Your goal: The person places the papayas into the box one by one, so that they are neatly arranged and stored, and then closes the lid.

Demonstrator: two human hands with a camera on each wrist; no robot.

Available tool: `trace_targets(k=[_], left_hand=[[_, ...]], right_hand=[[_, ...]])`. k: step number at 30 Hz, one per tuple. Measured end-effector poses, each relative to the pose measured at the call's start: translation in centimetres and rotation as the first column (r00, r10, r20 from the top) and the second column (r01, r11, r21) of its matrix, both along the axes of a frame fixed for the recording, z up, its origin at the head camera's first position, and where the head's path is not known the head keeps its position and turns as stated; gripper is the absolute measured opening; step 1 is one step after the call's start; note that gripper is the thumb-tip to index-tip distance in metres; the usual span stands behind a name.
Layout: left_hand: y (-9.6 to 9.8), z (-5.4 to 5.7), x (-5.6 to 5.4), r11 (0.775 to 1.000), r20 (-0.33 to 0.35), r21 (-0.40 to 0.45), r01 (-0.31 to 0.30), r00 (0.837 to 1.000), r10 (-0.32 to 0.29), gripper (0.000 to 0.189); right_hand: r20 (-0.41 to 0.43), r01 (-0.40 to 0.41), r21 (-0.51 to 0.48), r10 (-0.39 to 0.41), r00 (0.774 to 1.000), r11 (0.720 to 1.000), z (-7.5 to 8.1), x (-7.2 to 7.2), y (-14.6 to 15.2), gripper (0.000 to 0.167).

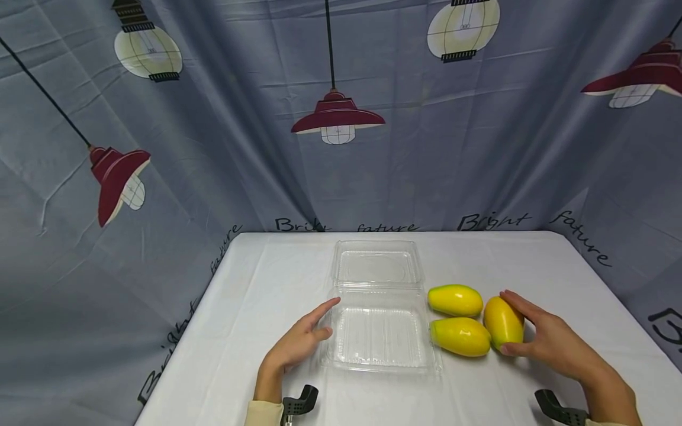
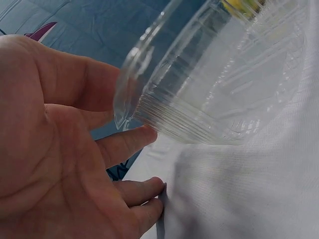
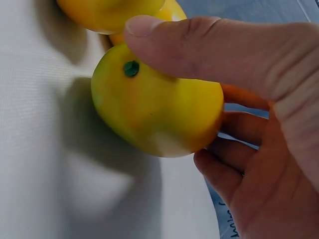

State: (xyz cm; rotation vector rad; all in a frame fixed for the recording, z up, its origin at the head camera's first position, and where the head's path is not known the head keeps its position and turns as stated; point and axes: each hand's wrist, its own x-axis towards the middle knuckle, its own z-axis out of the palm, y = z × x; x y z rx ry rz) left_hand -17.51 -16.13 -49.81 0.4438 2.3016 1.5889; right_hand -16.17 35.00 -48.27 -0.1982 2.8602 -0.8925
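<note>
My right hand [image 1: 554, 343] holds a yellow papaya [image 1: 503, 322], thumb at the near end and fingers around the far side. The right wrist view shows this papaya [image 3: 154, 109] close up, with a small green stem spot under the thumb. Two more yellow papayas lie to its left, a rear one [image 1: 455, 300] and a front one [image 1: 460, 336]. A clear plastic clamshell box [image 1: 380, 364] lies with its lid [image 1: 378, 244] folded back. At the box's left edge is my left hand [image 1: 298, 343], fingers loosely extended; its fingertips [image 2: 144, 133] are right at the ribbed wall.
A white cloth [image 1: 256, 296] covers the table. Behind and at both sides hangs a grey-blue curtain [image 1: 229, 148] printed with lamps and lettering. Dark wrist mounts [image 1: 301, 401] sit on both forearms, close over the table's near part.
</note>
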Motion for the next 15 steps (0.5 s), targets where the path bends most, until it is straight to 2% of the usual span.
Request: trace_targets(k=[8,15], left_hand=[[0.1,0.0,-0.1,1.000,-0.012,-0.002,0.004,1.000,-0.004,0.070],[0.0,0.0,0.0,1.000,-0.003,0.002,0.001,1.000,-0.001,0.070]], right_hand=[[-0.038,0.029,0.050,-0.027,0.999,0.998,0.4,0.4,0.4,0.123],[-0.062,0.060,0.083,-0.055,0.997,0.995,2.1,0.9,0.8,0.125]])
